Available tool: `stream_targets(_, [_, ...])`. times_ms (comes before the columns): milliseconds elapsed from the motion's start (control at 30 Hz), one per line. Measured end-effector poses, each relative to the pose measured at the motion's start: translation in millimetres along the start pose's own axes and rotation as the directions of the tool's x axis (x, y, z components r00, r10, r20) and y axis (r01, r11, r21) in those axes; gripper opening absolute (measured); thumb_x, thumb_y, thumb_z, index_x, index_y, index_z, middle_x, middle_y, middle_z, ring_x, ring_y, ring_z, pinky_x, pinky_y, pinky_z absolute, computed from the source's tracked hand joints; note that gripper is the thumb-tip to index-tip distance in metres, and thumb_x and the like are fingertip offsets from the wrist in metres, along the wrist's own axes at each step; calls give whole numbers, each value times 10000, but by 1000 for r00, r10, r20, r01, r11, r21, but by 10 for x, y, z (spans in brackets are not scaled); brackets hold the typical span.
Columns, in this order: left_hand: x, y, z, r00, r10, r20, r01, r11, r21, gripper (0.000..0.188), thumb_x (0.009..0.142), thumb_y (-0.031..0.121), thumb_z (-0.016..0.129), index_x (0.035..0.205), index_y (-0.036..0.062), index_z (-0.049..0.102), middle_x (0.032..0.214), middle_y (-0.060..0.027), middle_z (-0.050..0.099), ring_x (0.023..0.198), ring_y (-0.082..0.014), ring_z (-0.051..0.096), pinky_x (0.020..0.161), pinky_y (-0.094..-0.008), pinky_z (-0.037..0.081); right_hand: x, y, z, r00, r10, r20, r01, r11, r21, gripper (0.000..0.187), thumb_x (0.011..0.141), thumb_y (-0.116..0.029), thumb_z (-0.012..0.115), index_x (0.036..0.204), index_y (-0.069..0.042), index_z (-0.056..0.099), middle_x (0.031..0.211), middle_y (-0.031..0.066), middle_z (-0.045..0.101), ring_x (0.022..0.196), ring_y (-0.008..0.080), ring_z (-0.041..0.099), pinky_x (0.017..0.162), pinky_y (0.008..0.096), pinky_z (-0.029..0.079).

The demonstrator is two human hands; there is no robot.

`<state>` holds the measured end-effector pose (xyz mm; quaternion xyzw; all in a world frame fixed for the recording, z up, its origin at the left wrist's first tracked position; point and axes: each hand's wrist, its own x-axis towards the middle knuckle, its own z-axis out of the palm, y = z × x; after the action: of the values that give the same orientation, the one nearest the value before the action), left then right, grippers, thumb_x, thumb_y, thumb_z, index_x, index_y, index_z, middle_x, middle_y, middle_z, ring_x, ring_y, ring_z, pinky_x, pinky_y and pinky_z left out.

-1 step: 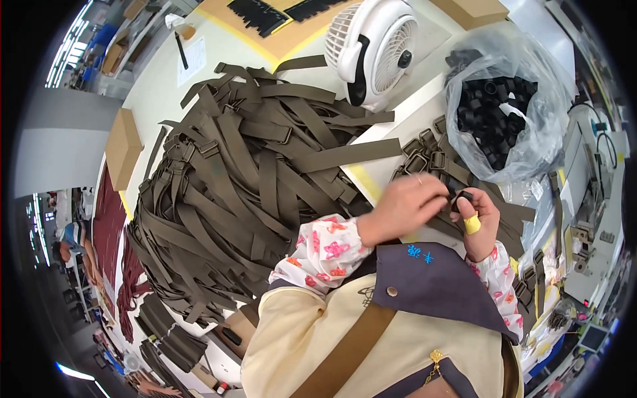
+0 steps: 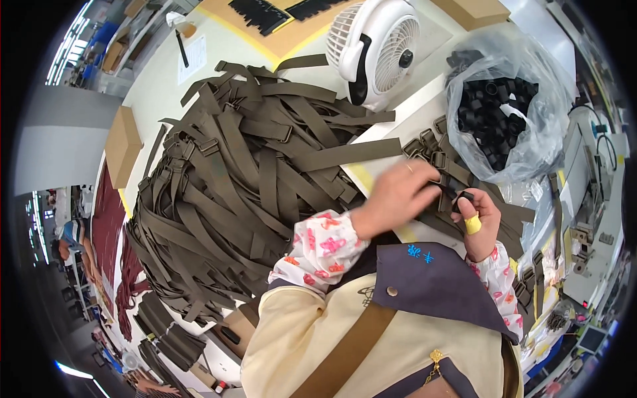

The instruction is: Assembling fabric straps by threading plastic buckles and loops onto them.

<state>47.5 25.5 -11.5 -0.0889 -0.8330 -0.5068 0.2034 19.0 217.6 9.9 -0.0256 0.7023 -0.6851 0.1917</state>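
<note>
My right hand (image 2: 483, 222), with yellow tape wrapped round a digit, is closed in a pinch on a small black loop (image 2: 466, 196). Close to its left, my left hand (image 2: 396, 199) is smeared by motion. Its fingertips reach toward the same black piece, and I cannot make out whether they grip anything. Just beyond both hands lie dark olive straps with metal buckles (image 2: 434, 159). A clear plastic bag (image 2: 554, 142) full of small black loops (image 2: 488, 109) sits above my right hand.
A large heap of olive webbing straps (image 2: 232, 172) covers the table on the left. Behind it stands a white fan (image 2: 391, 56). A cardboard box (image 2: 124, 147) is at the far left edge, with maroon straps (image 2: 129, 292) nearby. Machinery (image 2: 590, 225) borders the right side.
My left hand has shifted slightly left and away from my right hand. The right hand keeps its pinch in nearly the same place.
</note>
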Motion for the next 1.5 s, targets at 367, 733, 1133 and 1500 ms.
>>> stream_targets(367, [58, -510, -537, 989, -146, -10, 140, 924, 355, 192, 773, 45, 596, 965, 50, 580, 810, -116, 556, 798, -304, 545, 729, -385, 434, 9, 59, -73, 981, 87, 175, -94, 995, 30, 240, 820, -105, 639, 1011, 20, 564, 899, 60, 622, 690, 115, 585, 658, 238, 493])
stream_targets(733, [-219, -685, -712, 955, -207, 212, 97, 895, 435, 227, 722, 149, 668, 913, 62, 583, 822, -99, 574, 808, -276, 548, 759, -363, 398, -4, 39, -38, 957, 128, 261, -132, 991, -1, 267, 830, -77, 618, 1068, 17, 545, 977, 59, 610, 763, 116, 590, 714, 244, 493])
stream_targets(1133, [277, 50, -639, 947, 251, 198, -309, 880, 362, 303, 670, -15, 545, 947, 88, 611, 725, -54, 541, 693, -220, 547, 601, -327, 421, 14, -83, -61, 969, -160, 189, 141, 984, 110, 329, 805, -123, 647, 1070, 30, 527, 1201, 138, 474, 796, 161, 600, 735, 279, 504])
stream_targets(1500, [126, 33, 61, 937, 280, 210, -289, 957, 9, 406, 692, 179, 697, 1058, 91, 545, 813, -40, 557, 689, -210, 549, 641, -314, 417, -159, -17, -224, 998, -29, -49, 31, 999, 40, 280, 823, -147, 651, 1019, 26, 550, 854, 54, 600, 707, 143, 609, 676, 250, 500])
